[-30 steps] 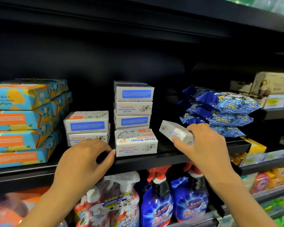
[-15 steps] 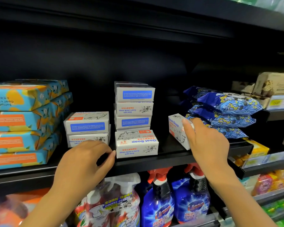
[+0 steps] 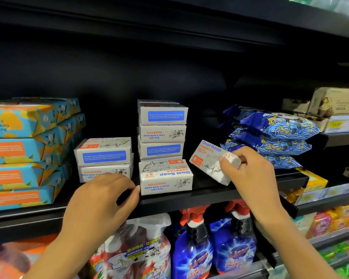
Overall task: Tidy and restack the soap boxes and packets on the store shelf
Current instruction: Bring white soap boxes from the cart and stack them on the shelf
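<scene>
White cardboard stock, part tidied. Finds stack (image 3: 161, 129) of four at mid-shelf, pair (image 3: 104, 158) to its left, single front box (image 3: 165, 176) just before the stack. Notes one loose box (image 3: 212, 160) tilted over the shelf (image 3: 210, 195), gripped by right hand (image 3: 250, 178). Notes left hand (image 3: 101, 198) loosely curled on nothing at the lip. Judges placing outstanding. Sees open room between stack and blue packets (image 3: 274, 135); lip close below.

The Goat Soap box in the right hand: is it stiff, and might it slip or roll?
The Goat Soap box is probably stiff: its edges look crisp though the right hand grips one end. Flat faces should not roll; the matte paper looks hardly slippery.
</scene>
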Action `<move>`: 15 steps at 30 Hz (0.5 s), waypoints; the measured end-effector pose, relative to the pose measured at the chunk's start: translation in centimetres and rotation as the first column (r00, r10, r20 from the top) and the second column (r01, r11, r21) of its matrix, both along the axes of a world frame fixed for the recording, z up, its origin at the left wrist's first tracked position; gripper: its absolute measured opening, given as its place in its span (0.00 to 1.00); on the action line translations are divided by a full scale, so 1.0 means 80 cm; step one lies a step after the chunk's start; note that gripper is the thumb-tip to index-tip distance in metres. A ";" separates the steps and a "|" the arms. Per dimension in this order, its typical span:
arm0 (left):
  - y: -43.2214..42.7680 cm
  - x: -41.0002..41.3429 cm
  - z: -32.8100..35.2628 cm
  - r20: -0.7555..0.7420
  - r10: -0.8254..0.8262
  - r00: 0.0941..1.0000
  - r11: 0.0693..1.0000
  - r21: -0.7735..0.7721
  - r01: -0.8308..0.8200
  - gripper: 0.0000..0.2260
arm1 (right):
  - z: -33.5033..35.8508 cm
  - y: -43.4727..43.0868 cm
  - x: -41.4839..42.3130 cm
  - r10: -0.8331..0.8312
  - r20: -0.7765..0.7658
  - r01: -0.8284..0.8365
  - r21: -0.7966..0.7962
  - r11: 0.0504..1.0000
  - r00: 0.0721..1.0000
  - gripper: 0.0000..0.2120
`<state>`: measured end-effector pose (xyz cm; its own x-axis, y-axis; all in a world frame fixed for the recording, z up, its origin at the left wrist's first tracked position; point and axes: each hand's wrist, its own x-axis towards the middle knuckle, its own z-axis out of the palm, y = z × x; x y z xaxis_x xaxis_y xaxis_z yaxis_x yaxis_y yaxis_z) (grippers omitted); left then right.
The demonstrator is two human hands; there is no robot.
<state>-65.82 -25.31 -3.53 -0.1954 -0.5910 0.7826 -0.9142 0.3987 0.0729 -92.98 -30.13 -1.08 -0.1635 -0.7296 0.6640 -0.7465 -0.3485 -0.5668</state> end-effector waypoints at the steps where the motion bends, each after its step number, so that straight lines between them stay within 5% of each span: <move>1: 0.000 0.000 0.000 0.001 0.002 1.000 1.000 -0.002 -0.002 0.17 | 0.000 -0.002 0.001 -0.017 -0.010 0.017 0.018 1.000 1.000 0.12; 11: 0.000 0.000 -0.002 0.010 0.019 1.000 1.000 -0.015 -0.019 0.17 | -0.015 -0.016 -0.009 -0.232 -0.175 0.238 0.014 0.971 0.957 0.14; 15: 0.001 0.000 -0.003 -0.003 0.032 0.999 0.999 -0.002 -0.032 0.17 | -0.005 0.002 0.006 -0.222 -0.241 0.178 -0.191 0.965 0.945 0.11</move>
